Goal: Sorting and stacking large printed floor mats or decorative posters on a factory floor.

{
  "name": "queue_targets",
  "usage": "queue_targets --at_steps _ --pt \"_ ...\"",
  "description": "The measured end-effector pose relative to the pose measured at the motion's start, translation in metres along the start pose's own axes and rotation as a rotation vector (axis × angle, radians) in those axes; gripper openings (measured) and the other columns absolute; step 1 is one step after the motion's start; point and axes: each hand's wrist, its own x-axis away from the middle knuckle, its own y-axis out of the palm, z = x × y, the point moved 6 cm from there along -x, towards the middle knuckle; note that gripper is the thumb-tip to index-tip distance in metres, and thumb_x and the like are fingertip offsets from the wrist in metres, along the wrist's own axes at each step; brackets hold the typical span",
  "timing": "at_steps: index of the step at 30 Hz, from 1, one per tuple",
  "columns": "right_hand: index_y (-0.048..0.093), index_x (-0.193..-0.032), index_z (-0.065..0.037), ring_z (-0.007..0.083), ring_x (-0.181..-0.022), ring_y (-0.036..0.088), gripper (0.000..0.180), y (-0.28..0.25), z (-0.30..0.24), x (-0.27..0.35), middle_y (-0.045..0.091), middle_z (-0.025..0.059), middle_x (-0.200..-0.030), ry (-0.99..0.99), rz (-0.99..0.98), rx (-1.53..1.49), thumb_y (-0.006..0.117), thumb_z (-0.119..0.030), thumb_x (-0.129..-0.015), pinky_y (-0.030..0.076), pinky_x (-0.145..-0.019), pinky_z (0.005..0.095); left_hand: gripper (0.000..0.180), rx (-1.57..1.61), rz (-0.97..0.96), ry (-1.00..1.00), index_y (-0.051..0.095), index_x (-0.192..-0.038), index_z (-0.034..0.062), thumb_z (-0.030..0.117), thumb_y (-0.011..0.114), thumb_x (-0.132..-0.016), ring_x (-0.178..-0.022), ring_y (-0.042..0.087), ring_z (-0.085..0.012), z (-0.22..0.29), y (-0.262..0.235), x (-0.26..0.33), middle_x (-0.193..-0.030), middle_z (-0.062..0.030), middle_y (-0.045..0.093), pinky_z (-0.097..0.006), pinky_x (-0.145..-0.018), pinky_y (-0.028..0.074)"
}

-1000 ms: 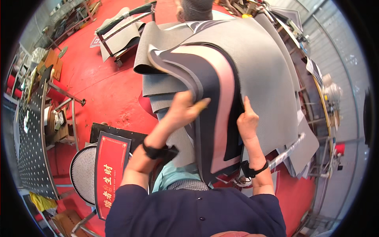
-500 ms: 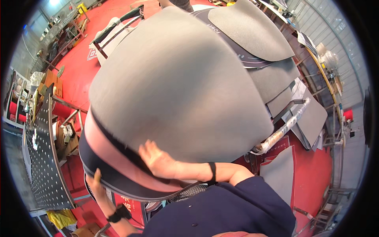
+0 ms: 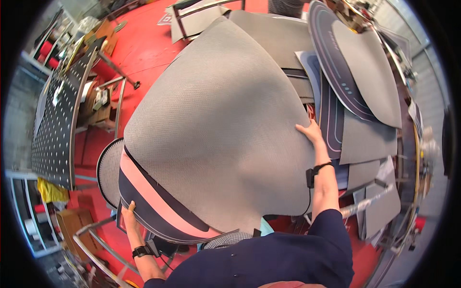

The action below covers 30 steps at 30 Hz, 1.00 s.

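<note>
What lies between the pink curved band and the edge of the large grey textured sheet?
In the head view, a narrow black strip lies between the pink curved band and the large grey textured sheet.

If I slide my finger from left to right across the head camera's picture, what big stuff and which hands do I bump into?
Black board with white dots → round woven thing with a dark rim → left hand → big grey-backed mat → right hand → curled dark mat.
</note>
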Motion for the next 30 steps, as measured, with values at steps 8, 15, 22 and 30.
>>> queue_targets --at_steps 8,15,22,30 --pt "0.051 -0.107 0.005 0.0275 -0.091 0.057 0.064 -0.004 -0.034 -0.014 0.058 0.0187 -0.098 0.008 -0.036 -0.140 0.069 -0.038 -0.064 0.044 -0.076 0.0364 0.039 0.098 0.085 -0.119 0.044 -0.117 0.0008 0.012 0.055 -0.081 -0.092 0.053 -0.0182 -0.021 0.014 0.013 -0.106 -0.0082 0.054 -0.031 -0.080 0.043" --pt "0.055 -0.090 0.004 0.0185 -0.076 0.057 0.028 -0.047 -0.210 0.121 0.060 0.0135 -0.082 -0.473 0.364 -0.108 0.066 -0.012 -0.070 0.045 -0.068 0.0306 0.032 0.109 0.319 0.012 0.051 -0.110 0.0000 0.010 0.056 -0.081 -0.086 0.051 -0.0133 -0.013 -0.010 0.060 -0.096 -0.0039 0.056 -0.027 -0.076 0.041" --pt "0.055 -0.085 0.004 0.0086 -0.061 0.053 0.016 -0.002 -0.392 0.201 0.059 0.0044 -0.071 -0.916 0.169 -0.366 0.062 -0.009 -0.078 0.044 -0.056 0.0221 0.022 0.282 0.823 0.078 0.052 -0.102 -0.0017 0.007 0.055 -0.081 -0.078 0.052 -0.0114 -0.011 -0.142 0.193 -0.091 -0.0047 0.056 -0.026 -0.070 0.042" --pt "0.061 -0.093 -0.001 0.0138 -0.064 0.061 0.037 0.140 -0.622 0.270 0.064 0.0110 -0.074 -1.396 0.104 -0.217 0.069 -0.031 -0.072 0.048 -0.057 0.0265 0.047 0.590 1.039 -0.056 0.028 -0.130 0.0032 0.011 0.047 -0.087 -0.112 0.042 -0.0253 -0.084 -0.143 0.335 -0.128 -0.0126 0.038 -0.040 -0.093 0.037"
